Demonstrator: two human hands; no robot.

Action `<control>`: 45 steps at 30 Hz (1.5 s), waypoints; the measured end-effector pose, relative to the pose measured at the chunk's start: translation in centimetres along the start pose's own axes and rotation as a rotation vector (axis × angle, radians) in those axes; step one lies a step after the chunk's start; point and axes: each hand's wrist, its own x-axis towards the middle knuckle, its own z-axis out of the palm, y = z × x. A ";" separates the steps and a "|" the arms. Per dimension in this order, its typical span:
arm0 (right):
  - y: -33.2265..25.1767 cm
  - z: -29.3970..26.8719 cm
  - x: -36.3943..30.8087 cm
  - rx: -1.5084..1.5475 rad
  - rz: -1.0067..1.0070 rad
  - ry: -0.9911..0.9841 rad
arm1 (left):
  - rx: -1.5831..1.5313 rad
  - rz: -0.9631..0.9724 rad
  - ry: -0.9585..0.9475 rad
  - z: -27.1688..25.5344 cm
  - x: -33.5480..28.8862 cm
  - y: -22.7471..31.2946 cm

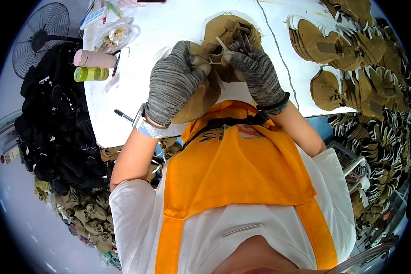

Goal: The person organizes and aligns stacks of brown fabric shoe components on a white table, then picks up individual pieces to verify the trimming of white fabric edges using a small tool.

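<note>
Both my hands wear grey knitted gloves and meet over a brown shoe upper (196, 105) at the table's near edge. My left hand (178, 75) is closed on this upper, thumb and fingers pinching its edge beside a thin white strip (215, 59). Close by on the right, my right hand (255, 68) is closed too; small dark snips (245, 45) seem to stick up from its fingers, their handles hidden. Just beyond lies another brown upper (219, 28), partly covered by the right hand.
Stacked brown uppers (315, 45) with white edges fill the table's right side. A cable (278, 45) crosses the white table (137, 86). Left are a pink bottle (95, 59), a green-lidded jar (91, 74), a plastic bag (116, 36) and a pen (123, 115). Beyond stand a fan (40, 40) and a black heap (55, 114).
</note>
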 end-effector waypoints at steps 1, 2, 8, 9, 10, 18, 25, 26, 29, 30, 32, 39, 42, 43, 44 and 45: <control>0.3 0.1 -0.3 0.034 0.003 0.006 | 0.068 -0.008 -0.030 -0.6 -0.1 1.0; 0.6 0.1 -0.5 0.068 0.005 0.012 | 0.137 -0.016 -0.060 -0.9 -0.1 1.7; -1.2 -0.3 -0.3 0.665 0.318 0.041 | 0.235 0.139 -0.003 -0.8 -0.5 1.7; -1.4 -0.5 -0.1 0.669 0.338 0.024 | 0.247 0.157 -0.010 -0.9 -0.5 1.8; -1.5 -0.7 0.1 0.673 0.358 0.006 | 0.258 0.174 -0.018 -1.0 -0.4 1.9; 0.1 0.4 -1.2 0.674 0.092 -0.110 | 0.168 -0.003 -0.189 -1.2 -0.5 2.9; -1.0 3.2 -2.7 0.130 -0.239 -0.048 | -0.186 0.044 -0.066 0.9 -1.0 -2.0; -0.9 3.5 -2.7 0.131 -0.257 -0.013 | -0.207 0.013 -0.074 1.0 -1.1 -2.0; -1.6 3.7 -2.2 0.135 -0.210 -0.073 | -0.257 -0.001 -0.129 0.3 -1.0 -0.9; -1.8 3.6 -2.1 0.134 -0.178 -0.123 | -0.256 0.006 -0.127 0.2 -0.9 -1.0; -1.5 3.5 -2.0 0.174 -0.198 -0.193 | -0.255 0.018 -0.124 0.1 -0.8 -1.5; -2.4 -0.7 -2.1 0.255 -0.025 -0.447 | -0.408 -0.043 -0.103 0.1 -0.5 -0.6; 0.1 0.6 -3.6 0.410 0.069 -0.106 | -0.377 -0.077 -0.126 0.4 -0.5 -1.4; 0.6 1.1 -3.9 0.429 0.166 -0.047 | -0.389 -0.083 -0.129 0.5 -0.6 -1.7; 1.4 1.6 -4.1 0.338 0.035 -0.001 | -0.363 -0.098 -0.214 0.0 -0.6 -1.8; 0.9 1.2 -3.8 0.306 0.107 -0.089 | -0.382 -0.116 -0.230 0.0 -0.5 -1.5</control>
